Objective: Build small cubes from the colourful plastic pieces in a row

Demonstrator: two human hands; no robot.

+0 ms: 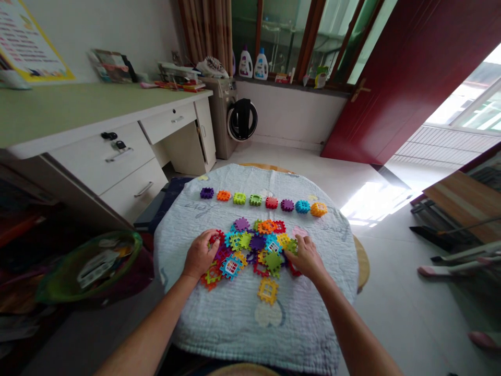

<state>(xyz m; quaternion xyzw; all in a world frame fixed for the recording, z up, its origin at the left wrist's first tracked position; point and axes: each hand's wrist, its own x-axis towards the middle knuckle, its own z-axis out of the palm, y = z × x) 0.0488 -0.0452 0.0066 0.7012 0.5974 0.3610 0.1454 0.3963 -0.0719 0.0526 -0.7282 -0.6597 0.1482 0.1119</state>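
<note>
A loose pile of colourful plastic interlocking building tiles with notched edges lies on the cloth-covered round table. My left hand (201,255) rests at the pile's left edge, thumb and fingers apart around a red tile (217,237). At the right edge is my right hand (307,256), its thumb and forefinger spread beside a green tile (293,246). Between the hands lie a dark purple tile (257,242), a blue window tile (231,266) and a green tile (273,261), among others. One yellow window tile (267,290) lies apart, nearer me.
Behind the pile stands a row of several assembled blocks, from a dark purple block (207,193) to an orange-yellow block (319,209). A pale patterned cloth (297,324) covers the table. Left are a desk (97,109) and a lined basket (133,245); a washing machine (222,120) stands behind.
</note>
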